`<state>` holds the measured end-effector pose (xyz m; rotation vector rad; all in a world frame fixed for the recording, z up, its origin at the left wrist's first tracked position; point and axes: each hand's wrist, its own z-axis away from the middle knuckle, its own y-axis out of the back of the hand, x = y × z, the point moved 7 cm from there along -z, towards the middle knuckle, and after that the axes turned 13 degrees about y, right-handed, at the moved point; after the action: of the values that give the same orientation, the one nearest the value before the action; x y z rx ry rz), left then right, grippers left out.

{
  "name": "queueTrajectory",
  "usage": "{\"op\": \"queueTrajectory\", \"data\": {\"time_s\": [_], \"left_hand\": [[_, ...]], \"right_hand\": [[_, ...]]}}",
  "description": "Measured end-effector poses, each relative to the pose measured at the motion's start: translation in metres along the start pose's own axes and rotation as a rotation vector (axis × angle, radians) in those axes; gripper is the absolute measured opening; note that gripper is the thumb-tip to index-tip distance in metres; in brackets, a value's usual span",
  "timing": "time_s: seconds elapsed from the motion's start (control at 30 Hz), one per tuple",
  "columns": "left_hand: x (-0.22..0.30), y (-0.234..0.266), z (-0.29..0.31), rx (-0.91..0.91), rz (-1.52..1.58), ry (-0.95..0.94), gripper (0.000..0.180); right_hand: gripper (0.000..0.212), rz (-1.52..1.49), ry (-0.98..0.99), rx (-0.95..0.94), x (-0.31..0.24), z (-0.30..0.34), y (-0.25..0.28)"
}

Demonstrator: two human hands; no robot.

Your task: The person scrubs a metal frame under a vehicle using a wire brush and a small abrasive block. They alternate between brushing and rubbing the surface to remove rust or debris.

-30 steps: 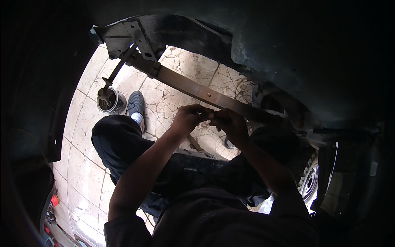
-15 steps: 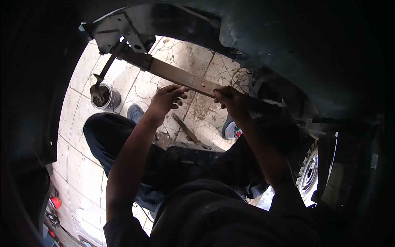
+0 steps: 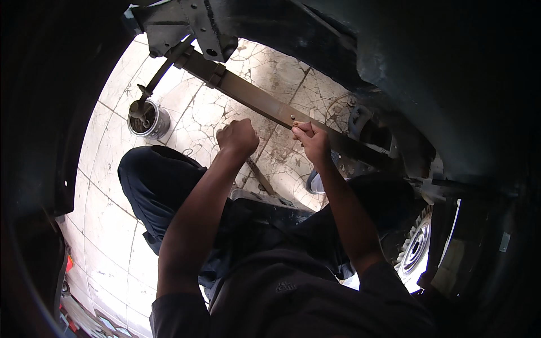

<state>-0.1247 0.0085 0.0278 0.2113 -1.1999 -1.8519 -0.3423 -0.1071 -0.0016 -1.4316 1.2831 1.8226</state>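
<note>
A long brown leaf spring (image 3: 251,97) runs diagonally beneath the vehicle, with a small round pin or bolt head (image 3: 292,117) on its face. My right hand (image 3: 314,145) is at the spring's near edge, just below that head, thumb and finger pinched together. Something tiny may be between the fingertips, too small to name. Left of it, my left hand (image 3: 239,137) is closed in a fist, apart from the spring; whatever it may hold is hidden. A metal clip (image 3: 216,75) wraps the spring farther up.
Dark vehicle bodywork (image 3: 417,73) hangs over the right side. A perforated bracket (image 3: 169,31) is at the upper left, above a metal can (image 3: 158,123) on the cracked tile floor (image 3: 107,186). A long tool-like bar (image 3: 260,179) lies between my legs; a wheel (image 3: 416,245) stands lower right.
My left hand has gone from loosely curled fingers by the spring to a closed fist, slightly right and lower. My right fingers remain pinched at the spring's edge. The whole view has shifted.
</note>
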Motion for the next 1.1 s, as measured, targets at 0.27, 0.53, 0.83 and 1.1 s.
{"op": "queueTrajectory", "data": {"time_s": [0.27, 0.53, 0.83, 1.1], "left_hand": [[-0.023, 0.007, -0.012, 0.217, -0.079, 0.032, 0.033], [-0.034, 0.011, -0.006, 0.134, 0.136, -0.037, 0.057], [-0.074, -0.032, -0.032, 0.036, -0.072, -0.055, 0.043], [-0.063, 0.007, -0.007, 0.286, 0.245, -0.228, 0.046]], "right_hand": [[0.021, 0.458, 0.242, -0.083, -0.026, -0.072, -0.048], [0.018, 0.517, 0.355, -0.017, -0.026, -0.068, -0.047], [0.014, 0.601, 0.501, -0.213, -0.033, -0.083, -0.056], [0.015, 0.688, 0.549, -0.354, -0.037, -0.084, -0.062]]}}
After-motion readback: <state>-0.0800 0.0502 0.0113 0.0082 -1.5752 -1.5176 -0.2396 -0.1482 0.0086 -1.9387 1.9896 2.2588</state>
